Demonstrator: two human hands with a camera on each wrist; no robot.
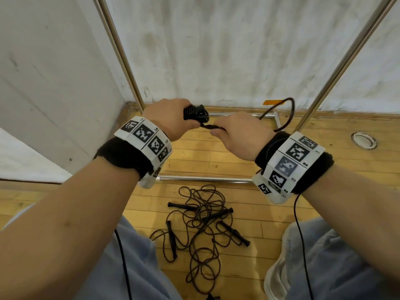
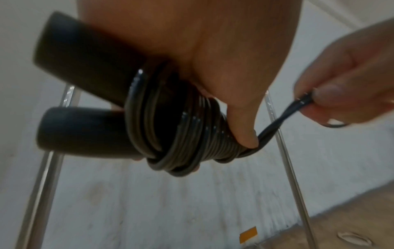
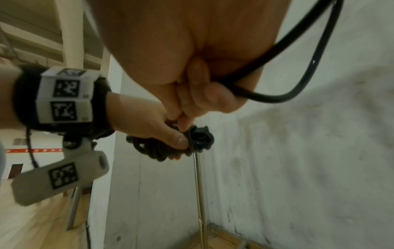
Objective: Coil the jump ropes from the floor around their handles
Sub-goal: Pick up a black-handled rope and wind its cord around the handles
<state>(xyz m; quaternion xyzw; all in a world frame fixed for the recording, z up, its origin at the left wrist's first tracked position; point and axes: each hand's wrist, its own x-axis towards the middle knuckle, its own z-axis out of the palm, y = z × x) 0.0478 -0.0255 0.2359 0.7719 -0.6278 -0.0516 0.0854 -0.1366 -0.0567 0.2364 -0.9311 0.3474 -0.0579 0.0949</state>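
From the head view there's a tangle of ropes (image 1: 201,230) with black handles on the wood floor (image 1: 216,152) between the knees, inside a metal rack frame (image 1: 203,179) against the wall. Left hand (image 1: 171,118) is wrapped around the coiled bundle (image 1: 195,114), right hand (image 1: 242,135) pinching the twisted rope end. Left wrist view: two handles (image 2: 85,94) side by side, coils (image 2: 183,131) wound tight, thumb pressing on them. Right wrist view: fingers (image 3: 198,94) curled round the loose loop (image 3: 298,87).

Handles (image 2: 85,94) partly hidden by left hand (image 2: 192,42)
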